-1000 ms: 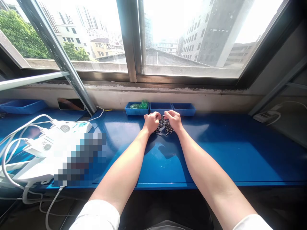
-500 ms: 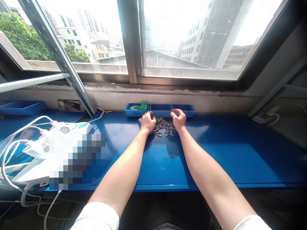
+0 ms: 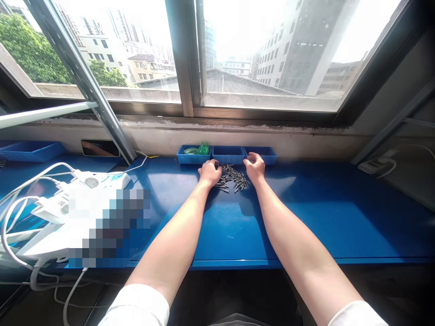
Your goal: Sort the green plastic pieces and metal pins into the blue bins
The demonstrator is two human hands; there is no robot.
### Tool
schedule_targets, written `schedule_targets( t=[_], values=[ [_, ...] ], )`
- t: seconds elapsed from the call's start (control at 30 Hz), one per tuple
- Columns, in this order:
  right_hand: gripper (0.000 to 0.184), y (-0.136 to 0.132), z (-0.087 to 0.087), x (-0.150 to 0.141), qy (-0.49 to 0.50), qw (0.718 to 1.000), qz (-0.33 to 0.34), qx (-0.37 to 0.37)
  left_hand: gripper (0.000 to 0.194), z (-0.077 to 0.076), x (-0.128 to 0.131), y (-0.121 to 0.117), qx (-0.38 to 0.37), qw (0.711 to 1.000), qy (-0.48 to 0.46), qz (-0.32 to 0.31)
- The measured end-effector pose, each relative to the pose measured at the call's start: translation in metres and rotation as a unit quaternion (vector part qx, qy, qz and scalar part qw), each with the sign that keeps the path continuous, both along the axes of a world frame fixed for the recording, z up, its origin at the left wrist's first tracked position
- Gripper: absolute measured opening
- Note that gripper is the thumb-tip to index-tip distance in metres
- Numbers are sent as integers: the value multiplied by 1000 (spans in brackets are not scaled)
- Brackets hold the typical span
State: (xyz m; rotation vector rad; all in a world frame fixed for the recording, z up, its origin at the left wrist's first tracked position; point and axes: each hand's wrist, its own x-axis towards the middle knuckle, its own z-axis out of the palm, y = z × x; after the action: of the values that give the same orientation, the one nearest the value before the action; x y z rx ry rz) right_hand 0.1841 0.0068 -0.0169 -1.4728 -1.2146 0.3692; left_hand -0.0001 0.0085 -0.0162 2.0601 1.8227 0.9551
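A small heap of dark metal pins [image 3: 231,177] lies on the blue bench top [image 3: 306,213], just in front of a row of small blue trays. My left hand [image 3: 210,173] rests at the heap's left edge with its fingers curled in. My right hand [image 3: 255,166] sits at the heap's right edge, fingers curled, near the right tray [image 3: 267,155]. Whether either hand holds any pins is hidden. The left tray [image 3: 193,155] holds green parts [image 3: 200,149]. The middle tray [image 3: 228,155] is behind the heap.
White power strips and cables [image 3: 61,203] cover the bench's left side, partly blurred out. A slanted metal strut [image 3: 84,86] stands at the back left. Another blue tray [image 3: 30,151] sits far left. A white power strip [image 3: 375,165] lies at the right. The window is behind.
My hands were together over the pins a second ago. They have moved apart to either side of the heap, which now shows between them.
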Motion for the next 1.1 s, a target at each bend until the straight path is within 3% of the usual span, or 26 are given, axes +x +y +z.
schedule_targets(
  t=[0.1, 0.23, 0.33, 0.7, 0.93, 1.1],
  values=[
    [33, -5, -1, -7, -87, 994, 57, -32, 32, -2, 0, 2, -5, 999, 38, -7],
    [34, -5, -9, -17, -241, 963, 83, -83, 36, -5, 1, 3, -22, 997, 70, -15],
    [33, -5, -13, -23, -293, 946, 96, -100, 36, -7, 2, 2, -26, 996, 80, -21],
    [16, -2, -15, -22, -269, 951, 132, -80, 35, -8, 6, -2, -29, 994, 104, -26],
    [24, -2, -15, -22, -253, 960, 96, -76, 35, -9, 5, -1, -22, 994, 106, -31],
    [18, -4, -12, -23, -254, 958, 111, -77, 34, -8, 6, -1, -26, 994, 107, -27]
  ],
)
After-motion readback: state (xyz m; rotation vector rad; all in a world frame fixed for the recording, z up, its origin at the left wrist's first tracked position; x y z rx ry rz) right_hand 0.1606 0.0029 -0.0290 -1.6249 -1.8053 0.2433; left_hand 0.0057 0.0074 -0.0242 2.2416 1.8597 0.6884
